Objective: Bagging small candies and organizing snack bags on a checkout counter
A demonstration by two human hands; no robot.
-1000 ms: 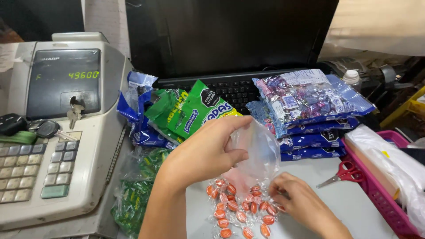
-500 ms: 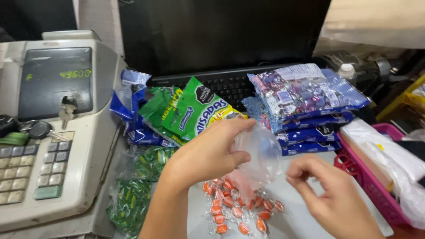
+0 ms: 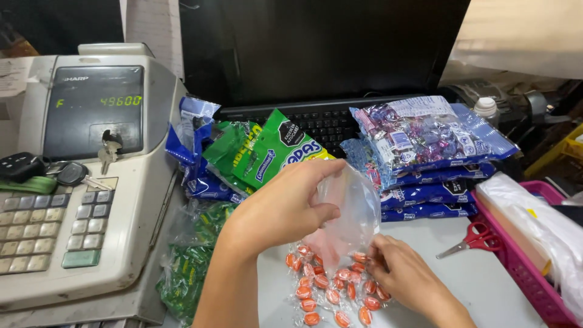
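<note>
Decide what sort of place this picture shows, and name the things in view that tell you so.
Most likely a small shop counter. A cash register stands at the left, sealed bags of sweets are stacked behind, and the left hand holds a small clear bag over loose orange sweets.

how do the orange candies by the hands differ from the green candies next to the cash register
The orange wrapped candies lie loose on the grey tabletop, under the small clear bag held by the left hand and beside the right hand. The green wrapped candies are packed inside a clear bag, untouched beside the cash register. Both are small, individually wrapped sweets.
</note>
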